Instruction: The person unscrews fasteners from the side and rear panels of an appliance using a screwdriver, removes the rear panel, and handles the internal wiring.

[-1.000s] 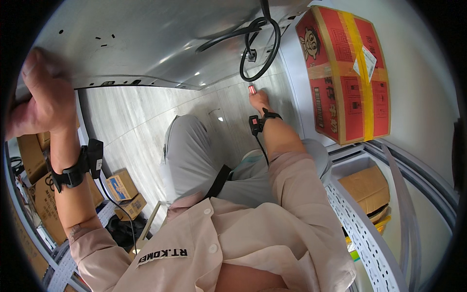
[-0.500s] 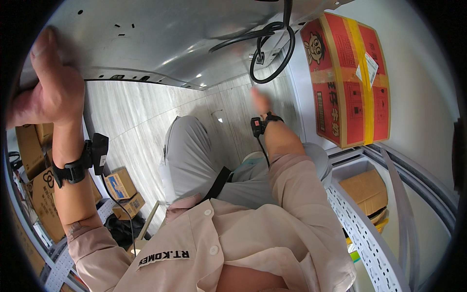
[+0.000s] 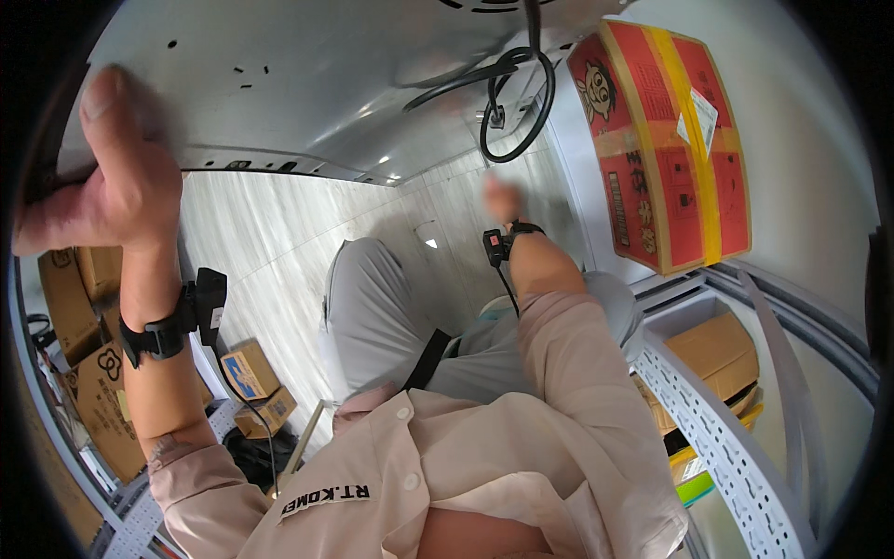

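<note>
A grey metal shelf panel fills the upper left and top centre of the frame, and its front edge is gripped by the left hand at the upper left, the fingers curled over the edge and the thumb pointing upward against the sheet. A black wrist device with a trailing cable is worn on that forearm. The right hand is seen blurred near the upper centre, extended away from the body with nothing visibly held; whether it is open or closed cannot be told. A similar black band is worn on that wrist. To the right of it, in the upper right, a red and yellow carton sealed with yellow tape is set on a perforated white rack, and plain brown boxes are stored beneath it. A loop of black cable hangs at the top centre. More cardboard boxes are stacked along the lower left. A slip could be caused by the narrow hold on the thin panel edge, and the dangling cables could be snagged by either wrist as the arms are moved.
</note>
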The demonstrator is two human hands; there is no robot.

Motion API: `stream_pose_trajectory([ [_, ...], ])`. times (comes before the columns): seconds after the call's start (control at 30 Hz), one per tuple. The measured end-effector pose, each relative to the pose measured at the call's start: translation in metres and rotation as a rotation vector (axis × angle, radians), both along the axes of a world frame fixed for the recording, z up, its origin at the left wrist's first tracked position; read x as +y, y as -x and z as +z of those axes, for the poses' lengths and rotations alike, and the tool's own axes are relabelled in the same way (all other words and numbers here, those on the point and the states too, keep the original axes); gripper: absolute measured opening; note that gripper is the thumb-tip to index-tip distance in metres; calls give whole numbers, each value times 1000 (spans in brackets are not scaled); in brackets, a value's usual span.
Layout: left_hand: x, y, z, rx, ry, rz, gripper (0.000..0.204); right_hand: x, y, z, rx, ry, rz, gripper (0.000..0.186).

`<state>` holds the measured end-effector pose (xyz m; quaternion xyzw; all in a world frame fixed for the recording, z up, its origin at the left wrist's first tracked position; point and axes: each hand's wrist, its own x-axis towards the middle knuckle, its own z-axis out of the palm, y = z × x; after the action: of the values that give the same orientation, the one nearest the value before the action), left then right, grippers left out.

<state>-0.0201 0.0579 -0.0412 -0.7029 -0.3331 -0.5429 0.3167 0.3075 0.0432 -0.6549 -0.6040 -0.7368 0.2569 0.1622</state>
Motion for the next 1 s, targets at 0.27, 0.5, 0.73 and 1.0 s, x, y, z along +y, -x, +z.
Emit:
stream_pose_trajectory([
  [0.27,-9,8,10,114,28,79,57,0,19,9,52,120,66,28],
  [0.5,0,-8,-8,-9,6,-45,62,-6,5,26,-61,-164,-29,28],
  [0.73,-4,-9,-6,65,-15,32,62,-10,32,10,2,-180,-54,21],
  [1.0,2,-8,-7,20,15,-3,65,2,1,-7,64,-424,-8,6],
])
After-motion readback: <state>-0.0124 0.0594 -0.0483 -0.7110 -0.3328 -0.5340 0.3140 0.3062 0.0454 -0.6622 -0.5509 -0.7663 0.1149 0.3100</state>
